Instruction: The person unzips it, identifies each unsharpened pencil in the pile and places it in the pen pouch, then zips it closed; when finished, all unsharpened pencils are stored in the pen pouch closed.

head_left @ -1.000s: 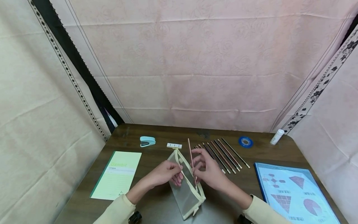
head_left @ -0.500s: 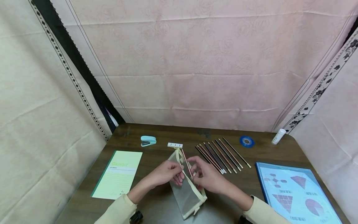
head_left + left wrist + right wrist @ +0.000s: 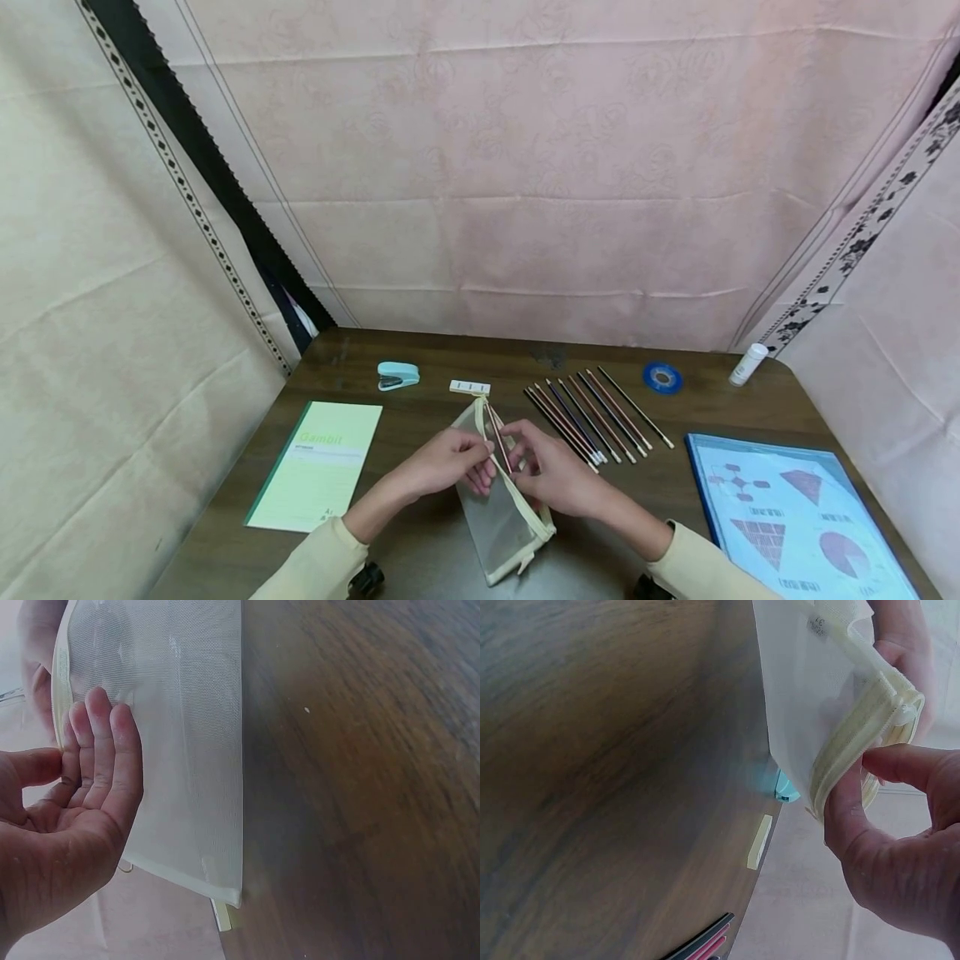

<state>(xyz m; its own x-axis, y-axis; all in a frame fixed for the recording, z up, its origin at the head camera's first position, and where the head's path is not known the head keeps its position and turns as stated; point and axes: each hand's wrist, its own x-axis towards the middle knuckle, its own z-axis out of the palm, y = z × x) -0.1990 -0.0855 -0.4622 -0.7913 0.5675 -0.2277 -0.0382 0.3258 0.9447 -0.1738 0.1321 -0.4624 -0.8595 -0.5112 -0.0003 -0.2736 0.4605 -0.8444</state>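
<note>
A pale mesh zip pouch (image 3: 491,525) stands propped at the front middle of the desk, its cream zipper mouth spread open. My left hand (image 3: 453,462) pinches the zipper edge between thumb and fingers; in the left wrist view the other fingers lie along the mesh. A thin reddish pencil (image 3: 498,437) slants down inside the mouth, and my right hand (image 3: 551,468) holds it with fingers at the opening. From the right wrist, thumb and forefinger dip between the zipper bands (image 3: 855,739), and the pencil is hidden.
Several pencils (image 3: 592,417) lie in a slanted row behind the right hand. Around them are a blue tape roll (image 3: 662,377), a white glue stick (image 3: 748,364), a light-blue stapler (image 3: 397,375) and a white eraser (image 3: 469,387). A green notebook (image 3: 315,467) lies left, a blue folder (image 3: 802,517) right.
The pencil, which stuck up well above the pouch a second ago, has sunk into the mouth. My right hand moved slightly down and left with it; the left stayed on the edge.
</note>
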